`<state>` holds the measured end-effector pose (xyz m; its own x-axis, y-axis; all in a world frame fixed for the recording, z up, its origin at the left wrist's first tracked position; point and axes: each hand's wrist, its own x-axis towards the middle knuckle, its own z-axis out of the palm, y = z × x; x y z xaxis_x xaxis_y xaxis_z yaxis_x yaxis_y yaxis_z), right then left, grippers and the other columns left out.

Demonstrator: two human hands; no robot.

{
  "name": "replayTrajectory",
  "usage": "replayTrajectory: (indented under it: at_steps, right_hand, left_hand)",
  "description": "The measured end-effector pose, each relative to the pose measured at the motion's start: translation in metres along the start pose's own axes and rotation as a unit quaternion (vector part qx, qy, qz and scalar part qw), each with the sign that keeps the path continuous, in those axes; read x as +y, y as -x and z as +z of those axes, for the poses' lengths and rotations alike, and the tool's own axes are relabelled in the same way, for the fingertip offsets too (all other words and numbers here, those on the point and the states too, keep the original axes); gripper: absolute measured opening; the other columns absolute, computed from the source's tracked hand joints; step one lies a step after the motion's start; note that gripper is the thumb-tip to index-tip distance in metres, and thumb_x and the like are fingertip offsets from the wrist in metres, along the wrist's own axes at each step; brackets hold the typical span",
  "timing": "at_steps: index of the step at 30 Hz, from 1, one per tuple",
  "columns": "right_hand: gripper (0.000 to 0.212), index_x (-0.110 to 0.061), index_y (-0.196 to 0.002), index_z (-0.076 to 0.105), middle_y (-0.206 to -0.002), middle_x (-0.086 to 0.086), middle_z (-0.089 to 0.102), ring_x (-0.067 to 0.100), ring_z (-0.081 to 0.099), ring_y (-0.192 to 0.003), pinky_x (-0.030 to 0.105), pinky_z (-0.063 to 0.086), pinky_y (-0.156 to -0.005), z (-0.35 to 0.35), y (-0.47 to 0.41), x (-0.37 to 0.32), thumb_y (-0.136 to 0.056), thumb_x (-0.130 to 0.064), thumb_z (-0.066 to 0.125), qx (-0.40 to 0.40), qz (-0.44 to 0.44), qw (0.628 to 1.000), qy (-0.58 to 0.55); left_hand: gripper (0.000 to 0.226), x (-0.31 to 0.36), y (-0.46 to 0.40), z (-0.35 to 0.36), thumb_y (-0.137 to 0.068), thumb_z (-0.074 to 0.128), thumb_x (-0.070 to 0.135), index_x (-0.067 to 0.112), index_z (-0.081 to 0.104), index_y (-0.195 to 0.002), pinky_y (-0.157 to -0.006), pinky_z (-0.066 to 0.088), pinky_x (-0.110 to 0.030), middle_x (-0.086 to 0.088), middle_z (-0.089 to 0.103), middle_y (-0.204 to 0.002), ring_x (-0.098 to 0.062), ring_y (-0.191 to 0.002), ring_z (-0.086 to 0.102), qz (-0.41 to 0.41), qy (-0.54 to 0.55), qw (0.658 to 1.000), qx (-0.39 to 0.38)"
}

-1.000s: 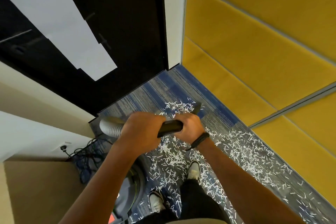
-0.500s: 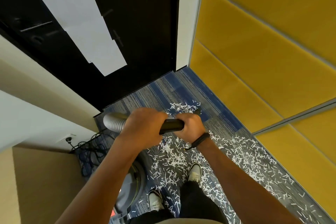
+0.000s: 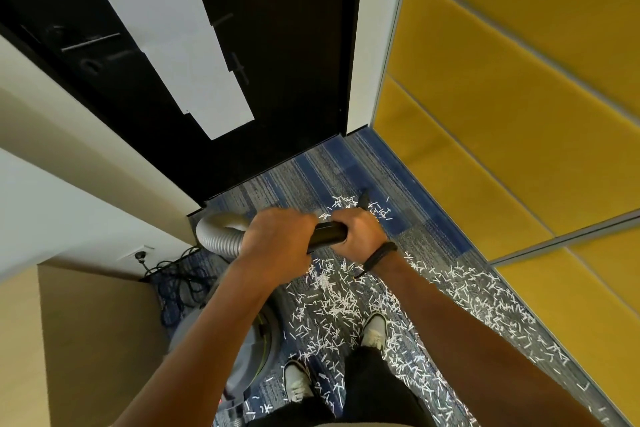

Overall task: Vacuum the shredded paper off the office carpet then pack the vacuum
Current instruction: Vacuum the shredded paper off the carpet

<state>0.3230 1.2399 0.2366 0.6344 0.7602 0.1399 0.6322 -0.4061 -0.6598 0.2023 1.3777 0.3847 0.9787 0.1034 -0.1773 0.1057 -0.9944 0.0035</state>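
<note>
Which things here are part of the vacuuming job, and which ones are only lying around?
Part of the job:
- left hand and right hand, both gripping the black wand
- grey hose
- vacuum body
- shredded paper on the carpet

Just there:
- black door with white sheets
- yellow wall panels
- tangled cables; whether they belong to the vacuum is unclear

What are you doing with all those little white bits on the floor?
A person is vacuuming. Both hands hold the black vacuum wand: the left hand grips it near the grey ribbed hose, the right hand grips it further along. The nozzle tip points at the carpet near the dark door. Lots of shredded paper lies around the person's shoes and along the yellow wall. The grey vacuum body sits by the left leg.
</note>
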Motion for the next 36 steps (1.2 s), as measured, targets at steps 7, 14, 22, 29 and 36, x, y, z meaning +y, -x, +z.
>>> replayTrajectory:
  at_steps: [7,14,22,29,36]
  right_hand:
    - [0.015,-0.021,-0.074,0.061,-0.067,-0.005,0.064,0.017,0.061,-0.064,0.035,0.054,-0.062,-0.002,0.014,0.006,-0.073,-0.024,0.076,-0.014,0.011,0.999,0.028]
    - [0.022,-0.020,-0.071,0.060,-0.064,-0.006,0.062,0.016,0.058,-0.058,0.028,0.050,-0.058,-0.002,0.033,-0.001,-0.069,-0.016,0.082,0.005,0.009,0.999,0.033]
    - [0.018,-0.015,-0.072,0.065,-0.064,-0.002,0.065,0.017,0.060,-0.058,0.027,0.048,-0.054,0.002,0.030,-0.023,-0.072,-0.023,0.081,0.020,0.008,0.999,0.025]
    - [0.014,-0.017,-0.074,0.062,-0.068,-0.003,0.063,0.016,0.057,-0.061,0.031,0.051,-0.059,0.010,0.017,-0.028,-0.072,-0.017,0.076,-0.007,0.000,1.000,0.018]
    - [0.028,-0.028,-0.071,0.049,-0.066,-0.008,0.056,0.012,0.053,-0.061,0.025,0.044,-0.059,0.024,-0.002,-0.043,-0.074,-0.011,0.071,-0.020,-0.023,1.000,-0.008]
  left_hand:
    - [0.040,-0.004,0.005,0.013,-0.088,0.074,0.040,0.035,0.062,-0.127,-0.072,0.041,-0.028,0.008,0.069,-0.098,-0.013,-0.085,0.062,0.011,0.052,0.999,-0.005]
    - [0.041,-0.002,0.014,0.018,-0.087,0.073,0.042,0.037,0.063,-0.126,-0.071,0.040,-0.029,0.010,0.068,-0.094,-0.012,-0.081,0.059,0.026,0.064,0.997,-0.024]
    - [0.033,-0.016,0.024,-0.006,-0.087,0.074,0.043,0.037,0.065,-0.118,-0.071,0.039,-0.028,0.011,0.064,-0.084,-0.011,-0.080,0.060,0.032,0.048,0.998,-0.021]
    - [0.040,-0.017,0.033,-0.004,-0.087,0.074,0.043,0.035,0.063,-0.125,-0.076,0.050,-0.030,0.008,0.069,-0.097,-0.016,-0.090,0.065,0.002,0.025,1.000,-0.016]
    - [0.040,-0.030,0.043,-0.007,-0.087,0.073,0.042,0.035,0.063,-0.124,-0.072,0.051,-0.029,0.007,0.071,-0.099,-0.017,-0.089,0.068,-0.043,0.009,0.999,-0.023]
